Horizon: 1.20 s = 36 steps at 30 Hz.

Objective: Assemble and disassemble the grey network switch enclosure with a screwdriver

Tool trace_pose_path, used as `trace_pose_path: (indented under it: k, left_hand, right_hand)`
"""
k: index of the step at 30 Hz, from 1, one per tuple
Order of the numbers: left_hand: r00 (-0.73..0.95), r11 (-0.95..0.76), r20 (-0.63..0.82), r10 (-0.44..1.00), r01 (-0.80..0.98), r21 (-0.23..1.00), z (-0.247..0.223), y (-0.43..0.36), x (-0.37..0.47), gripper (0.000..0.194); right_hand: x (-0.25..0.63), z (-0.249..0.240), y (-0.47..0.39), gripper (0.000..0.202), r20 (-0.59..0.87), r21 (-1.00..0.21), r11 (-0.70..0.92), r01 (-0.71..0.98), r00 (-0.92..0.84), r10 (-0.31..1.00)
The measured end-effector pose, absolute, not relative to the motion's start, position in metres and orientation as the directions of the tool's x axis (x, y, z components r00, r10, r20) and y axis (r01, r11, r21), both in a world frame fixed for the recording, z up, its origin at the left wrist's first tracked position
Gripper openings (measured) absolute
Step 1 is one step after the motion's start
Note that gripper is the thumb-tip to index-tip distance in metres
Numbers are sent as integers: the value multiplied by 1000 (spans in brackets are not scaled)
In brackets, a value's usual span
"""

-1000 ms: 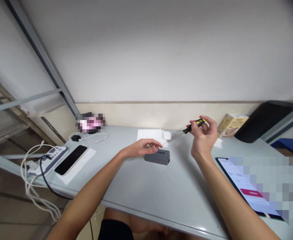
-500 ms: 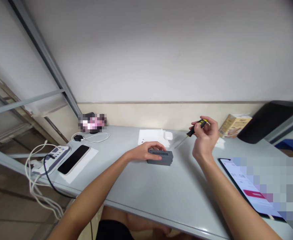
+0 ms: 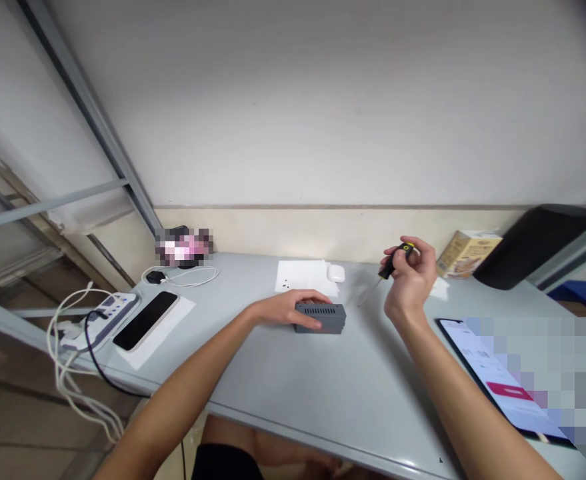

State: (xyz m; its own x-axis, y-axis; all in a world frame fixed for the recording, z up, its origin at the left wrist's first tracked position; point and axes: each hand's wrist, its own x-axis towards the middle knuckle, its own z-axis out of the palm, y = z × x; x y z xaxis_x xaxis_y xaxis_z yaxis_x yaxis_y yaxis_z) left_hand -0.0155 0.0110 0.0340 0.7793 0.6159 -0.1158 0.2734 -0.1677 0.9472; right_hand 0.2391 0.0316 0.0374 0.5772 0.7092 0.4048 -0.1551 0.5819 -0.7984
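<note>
So your right hand (image 3: pixel 409 280) fingers pinch the screwdriver (image 3: pixel 390 265), tip angled down-left toward the surface (image 3: pixel 297 380), while your left hand (image 3: pixel 285 308) grips the grey box (image 3: pixel 321 318) lying crosswise.

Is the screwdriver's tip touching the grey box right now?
No. The right hand holds the screwdriver raised, its tip hanging clear to the right of the grey box, which the left hand grips on the table.

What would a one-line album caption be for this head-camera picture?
Left hand steadies a small grey box on the table; right hand holds a screwdriver.
</note>
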Motion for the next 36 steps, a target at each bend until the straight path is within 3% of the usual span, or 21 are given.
trace_pose_path:
  k: [8,14,16,19,22,24,26,28,29,36]
  left_hand:
    - [605,-245,10,796,308,919,22,15,-14,35]
    - [539,-459,129,832,539,707,0,12,-4,33]
    - [538,-494,163,827,556,669,-6,11,1,34]
    - [526,-513,209,824,537,670,-9,9,6,35]
    - [527,-509,209,824,525,682,-2,9,4,34]
    - [559,-484,146,816,523,701,7,11,-4,34]
    - [645,-437,-16,764,536,722,17,13,-15,60]
    - [699,-427,-105,708,541,724,25,15,-23,96]
    - [713,-428,-127,690,543,723,28,15,-25,105]
    - [715,-444,-69,696,504,741,21,8,-13,89]
  right_hand:
    - [239,40,30,33,369,-788,567,-239,555,746]
    - [238,40,29,33,351,-824,521,-225,520,779]
    - [238,42,27,35,290,-875,418,-244,427,857]
    - [233,44,22,38,83,-972,109,-206,133,988]
    - [223,41,17,35,-97,-988,-109,-108,-110,989]
    - [215,35,15,30,-143,-976,-165,-142,-152,978]
    - [207,27,16,29,-146,-957,-167,-237,-104,984]
    - [202,18,18,29,-141,-928,-138,-347,-17,990]
    - [200,14,19,30,-134,-909,-116,-401,18,991]
    - [197,-4,24,34,-25,-842,15,-540,67,997]
